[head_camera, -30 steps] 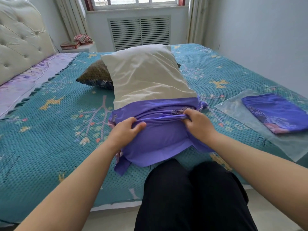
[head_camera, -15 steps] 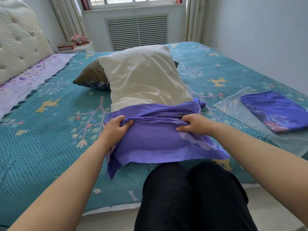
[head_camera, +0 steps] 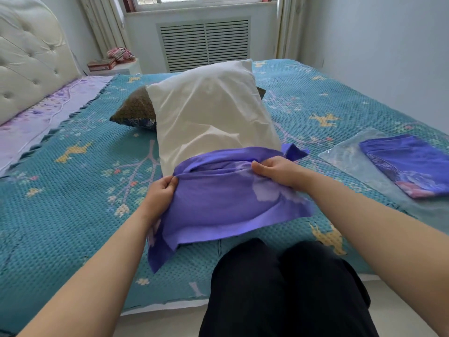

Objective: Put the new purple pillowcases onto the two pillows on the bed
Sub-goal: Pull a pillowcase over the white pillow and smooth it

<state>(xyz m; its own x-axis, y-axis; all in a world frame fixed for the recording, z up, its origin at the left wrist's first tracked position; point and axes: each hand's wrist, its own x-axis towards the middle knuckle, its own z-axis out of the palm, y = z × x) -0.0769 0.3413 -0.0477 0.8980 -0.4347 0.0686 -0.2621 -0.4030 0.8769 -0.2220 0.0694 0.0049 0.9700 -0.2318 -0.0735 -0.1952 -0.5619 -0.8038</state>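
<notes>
A: What does the room look like?

B: A bed [head_camera: 60, 215] fills most of it, covered in a teal waffle-knit spread with stitched deer and flowering branches. A tufted cream headboard [head_camera: 29, 69] stands at far left, with a slatted radiator cover [head_camera: 205, 43] under the window on the far wall and a plain pale wall on the right.

A: Any free room around the work?

B: Open spread lies left of the pillow. The near edge of the bed runs just in front of the person's dark trousers [head_camera: 279, 288].

A: And the task's things?

B: The white pillow [head_camera: 209, 117], smooth and slightly creased, lies mid-bed, its near end inside the purple pillowcase [head_camera: 226, 205], soft cloth bunched into folds. A dark patterned pillow [head_camera: 136, 110] sits behind it at the left. A second folded purple pillowcase [head_camera: 408, 164] rests on a clear plastic bag [head_camera: 345, 156] at right.

A: The hands?

B: The left hand [head_camera: 160, 193] pinches the case's gathered opening at the left; the right hand [head_camera: 279, 171] grips the same bunched edge at the right.
</notes>
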